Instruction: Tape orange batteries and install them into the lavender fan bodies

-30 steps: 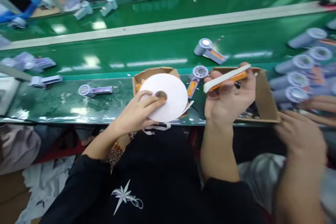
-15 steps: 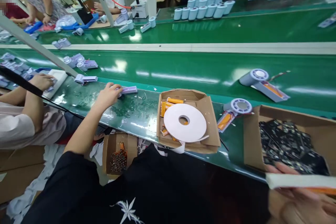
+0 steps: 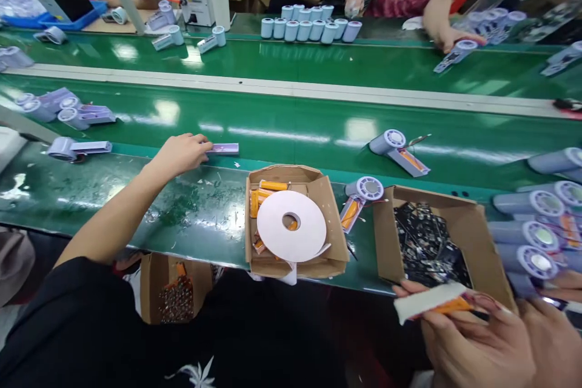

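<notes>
My left hand (image 3: pixel 184 153) reaches across to the belt's near edge, its fingers closed over one end of a lilac handheld fan housing (image 3: pixel 226 149). The housing's open, trough-like handle sticks out to the right of my fingers; the rest is under the hand. At the lower right, my right hand (image 3: pixel 477 342) pinches an orange battery (image 3: pixel 454 305) with a white tape strip (image 3: pixel 430 301) along it and thin wires at its end. Left of that hand is a cardboard tray (image 3: pixel 336 254) holding orange batteries and a white tape roll (image 3: pixel 273 233).
A cardboard box (image 3: pixel 386 242) of dark circuit boards stands behind my right hand. Fans with batteries (image 3: pixel 370 188) lie nearby, and several more (image 3: pixel 539 260) crowd the right side. Another person's hand (image 3: pixel 552 330) is close beside my right hand. Co-workers sit across the green belt (image 3: pixel 282 115).
The view has swung to the right. My right hand, with the taped battery, has come further into view near the circuit board box. My left hand still grips the fan housing.
</notes>
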The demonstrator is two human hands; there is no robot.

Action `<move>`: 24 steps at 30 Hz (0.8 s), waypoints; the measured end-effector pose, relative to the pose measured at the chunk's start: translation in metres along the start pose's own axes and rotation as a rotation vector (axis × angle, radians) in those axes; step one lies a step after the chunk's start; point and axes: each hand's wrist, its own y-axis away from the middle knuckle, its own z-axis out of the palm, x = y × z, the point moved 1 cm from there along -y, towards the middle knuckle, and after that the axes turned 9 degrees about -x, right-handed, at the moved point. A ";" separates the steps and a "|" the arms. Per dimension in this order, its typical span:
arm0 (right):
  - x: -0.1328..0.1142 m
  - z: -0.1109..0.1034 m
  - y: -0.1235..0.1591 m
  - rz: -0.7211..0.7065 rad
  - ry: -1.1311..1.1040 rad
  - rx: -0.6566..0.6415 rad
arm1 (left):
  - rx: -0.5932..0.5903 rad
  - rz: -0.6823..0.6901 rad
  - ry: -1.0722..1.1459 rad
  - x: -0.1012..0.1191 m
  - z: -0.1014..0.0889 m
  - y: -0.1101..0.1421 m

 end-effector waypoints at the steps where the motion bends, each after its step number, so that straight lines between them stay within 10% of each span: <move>1: -0.003 0.009 -0.005 -0.001 -0.004 -0.007 | 0.029 0.047 -0.001 0.006 -0.006 -0.014; 11: -0.053 0.141 -0.095 -0.369 -0.134 -0.569 | 0.038 0.413 -0.026 0.102 -0.038 -0.170; 18: -0.025 0.251 -0.199 -0.315 0.158 -0.803 | -0.115 0.337 0.179 0.097 -0.049 -0.209; 24: 0.019 0.286 -0.221 -0.310 0.483 -0.817 | 0.031 0.196 0.365 0.102 -0.047 -0.205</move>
